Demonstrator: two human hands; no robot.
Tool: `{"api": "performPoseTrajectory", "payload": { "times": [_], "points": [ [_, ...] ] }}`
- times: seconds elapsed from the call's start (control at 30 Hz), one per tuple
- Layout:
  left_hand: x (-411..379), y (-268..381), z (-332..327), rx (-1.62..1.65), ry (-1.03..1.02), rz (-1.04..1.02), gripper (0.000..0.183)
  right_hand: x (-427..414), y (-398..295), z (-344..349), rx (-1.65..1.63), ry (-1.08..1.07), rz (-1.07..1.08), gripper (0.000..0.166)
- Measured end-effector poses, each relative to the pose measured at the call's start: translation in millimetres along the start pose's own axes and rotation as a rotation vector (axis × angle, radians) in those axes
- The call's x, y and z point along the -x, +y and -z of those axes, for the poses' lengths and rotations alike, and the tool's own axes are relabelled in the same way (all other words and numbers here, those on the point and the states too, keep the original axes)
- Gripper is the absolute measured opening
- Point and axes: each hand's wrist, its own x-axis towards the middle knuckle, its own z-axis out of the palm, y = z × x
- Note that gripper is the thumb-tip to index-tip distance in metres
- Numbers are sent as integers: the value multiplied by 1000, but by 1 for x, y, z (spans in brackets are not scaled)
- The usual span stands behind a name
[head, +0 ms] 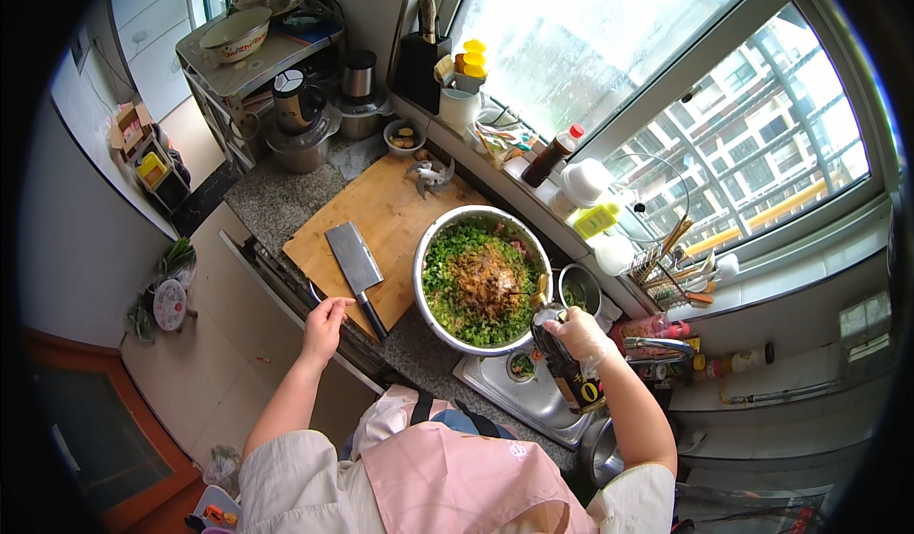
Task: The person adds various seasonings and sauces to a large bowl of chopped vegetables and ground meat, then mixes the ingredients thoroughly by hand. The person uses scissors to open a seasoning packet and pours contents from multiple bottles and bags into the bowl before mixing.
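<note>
A large metal bowl (424, 314) holds chopped green scallions, ground seasoning heaped in the middle, and pink meat showing at the far edge. My right hand (582, 338), in a clear plastic glove, grips a dark sauce bottle (560, 366) with a gold-coloured cap. The bottle's neck tilts over the bowl's right rim, and a thin dark stream runs from it onto the filling. My left hand (327, 328) is bare, its fingers drawn together with nothing visible in them. It hovers left of the black handle of a cleaver (355, 257), which lies on a wooden cutting board (407, 209).
Blades from a food chopper (431, 175) lie at the board's far end. A small metal bowl (580, 288) and a steel sink (493, 384) sit right of the big bowl. Jars and a sauce bottle (552, 155) line the windowsill. Two food choppers (300, 123) stand at the back left.
</note>
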Motion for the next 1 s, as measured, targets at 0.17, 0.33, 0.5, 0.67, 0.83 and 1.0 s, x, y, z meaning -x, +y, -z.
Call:
{"api": "performPoseTrajectory", "payload": {
  "times": [0.17,0.33,0.5,0.67,0.83,1.0],
  "points": [
    [5,4,-1,-1,1,35,27,10,-17,-4,7,-50,53,54],
    [9,-1,4,3,31,18,26,4,-29,-8,39,-81,102,57],
    [12,-1,9,20,52,24,27,-10,-35,-11,61,-42,143,56],
    [13,-1,13,10,69,31,27,-22,-36,-2,13,-4,121,53],
    [12,-4,13,15,66,29,28,-30,-24,6,75,15,68,55],
    [10,0,3,21,38,46,27,-22,-7,2,83,22,29,56]
  ]
}}
